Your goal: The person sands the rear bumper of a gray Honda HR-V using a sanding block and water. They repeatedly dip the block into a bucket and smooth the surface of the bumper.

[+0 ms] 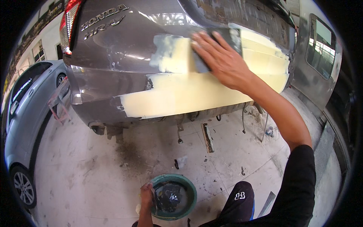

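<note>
The right hand (224,62) lies over a dark sheet (236,42) on the car (113,51) with cream patches (170,94); the left hand (146,194) (lower down) is at a green basin (193,189).

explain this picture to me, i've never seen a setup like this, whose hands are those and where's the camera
There is no machine here: a person works with bare hands. The single picture comes from a wide fisheye camera worn on the head, looking down, so straight edges bend.

The right hand lies flat over a dark sheet against the back of a dark grey car, which has a broad pale yellow coating. The left hand is at the left rim of a green basin; its grip is unclear. The basin and a narrow strip lie on the floor.
</note>
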The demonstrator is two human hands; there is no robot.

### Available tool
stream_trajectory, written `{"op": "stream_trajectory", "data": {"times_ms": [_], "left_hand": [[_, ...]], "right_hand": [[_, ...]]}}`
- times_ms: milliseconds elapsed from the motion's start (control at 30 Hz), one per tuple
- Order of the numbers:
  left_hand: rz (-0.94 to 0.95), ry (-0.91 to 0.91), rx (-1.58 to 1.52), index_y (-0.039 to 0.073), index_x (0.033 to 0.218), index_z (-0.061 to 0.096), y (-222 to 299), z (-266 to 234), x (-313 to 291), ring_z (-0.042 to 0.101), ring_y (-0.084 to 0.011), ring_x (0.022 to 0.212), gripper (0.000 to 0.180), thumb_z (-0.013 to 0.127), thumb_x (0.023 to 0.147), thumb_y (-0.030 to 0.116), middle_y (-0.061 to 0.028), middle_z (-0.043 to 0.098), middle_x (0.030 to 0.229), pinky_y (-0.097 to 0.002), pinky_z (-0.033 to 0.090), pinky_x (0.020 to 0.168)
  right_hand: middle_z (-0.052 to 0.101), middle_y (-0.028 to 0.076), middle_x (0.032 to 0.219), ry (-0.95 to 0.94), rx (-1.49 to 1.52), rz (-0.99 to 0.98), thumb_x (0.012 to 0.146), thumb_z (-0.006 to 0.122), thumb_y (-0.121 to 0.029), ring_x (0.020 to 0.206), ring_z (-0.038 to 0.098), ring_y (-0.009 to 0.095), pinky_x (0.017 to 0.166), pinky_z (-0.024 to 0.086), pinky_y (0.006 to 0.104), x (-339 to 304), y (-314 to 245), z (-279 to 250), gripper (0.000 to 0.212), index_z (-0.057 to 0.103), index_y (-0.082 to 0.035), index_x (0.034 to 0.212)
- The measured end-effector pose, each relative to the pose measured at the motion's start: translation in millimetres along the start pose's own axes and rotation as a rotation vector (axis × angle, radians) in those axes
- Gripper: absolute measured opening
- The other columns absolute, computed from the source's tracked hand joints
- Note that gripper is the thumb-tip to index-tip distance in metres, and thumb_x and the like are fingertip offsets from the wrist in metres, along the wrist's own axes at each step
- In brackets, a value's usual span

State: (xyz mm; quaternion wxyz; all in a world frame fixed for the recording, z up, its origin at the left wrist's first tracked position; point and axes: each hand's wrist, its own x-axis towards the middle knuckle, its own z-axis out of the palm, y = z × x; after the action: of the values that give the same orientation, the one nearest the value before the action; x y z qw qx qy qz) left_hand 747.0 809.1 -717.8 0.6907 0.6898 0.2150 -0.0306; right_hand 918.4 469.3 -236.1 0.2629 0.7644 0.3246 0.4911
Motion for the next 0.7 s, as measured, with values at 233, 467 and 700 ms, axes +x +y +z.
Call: {"op": "stream_trajectory", "data": {"times_ms": [233, 467, 700], "left_hand": [[-0.021, -0.013, -0.188, 0.0, 0.101, 0.066, 4.5, -2.0, 1.9, 0.053, -0.0095, 0.068, 0.022, 0.054, 0.094, 0.017, -0.0014, 0.062, 0.08, -0.0246, 0.043, 0.063], [0.053, -0.013, -0.172, 0.001, 0.101, 0.066, 3.8, 0.6, 6.3, 0.054, -0.009, 0.067, 0.02, 0.053, 0.093, 0.014, -0.0013, 0.062, 0.078, -0.0234, 0.043, 0.062], [0.05, -0.019, -0.203, -0.003, 0.108, 0.065, 22.5, -0.8, -10.7, 0.055, -0.011, 0.073, 0.025, 0.055, 0.093, 0.014, -0.005, 0.065, 0.088, -0.0258, 0.045, 0.069]], "right_hand": [[0.026, 0.01, 0.154, -0.056, 0.013, -0.015, 0.09, 0.043, -0.01, 0.144, 0.018, 0.021, 0.119, 0.01, 0.0437, -13.4, 9.1, -2.3, 0.057, 0.029, -0.004, 0.145], [0.026, 0.008, 0.154, 0.037, 0.033, -0.053, 0.088, 0.044, -0.008, 0.144, 0.02, 0.021, 0.119, 0.01, 0.0436, 34.9, -14.2, -16.0, 0.059, 0.028, -0.005, 0.146], [0.027, 0.007, 0.153, -0.089, -0.065, 0.049, 0.089, 0.043, -0.007, 0.143, 0.02, 0.021, 0.119, 0.011, 0.0441, -19.4, 5.7, -8.1, 0.058, 0.028, -0.005, 0.145]]}}
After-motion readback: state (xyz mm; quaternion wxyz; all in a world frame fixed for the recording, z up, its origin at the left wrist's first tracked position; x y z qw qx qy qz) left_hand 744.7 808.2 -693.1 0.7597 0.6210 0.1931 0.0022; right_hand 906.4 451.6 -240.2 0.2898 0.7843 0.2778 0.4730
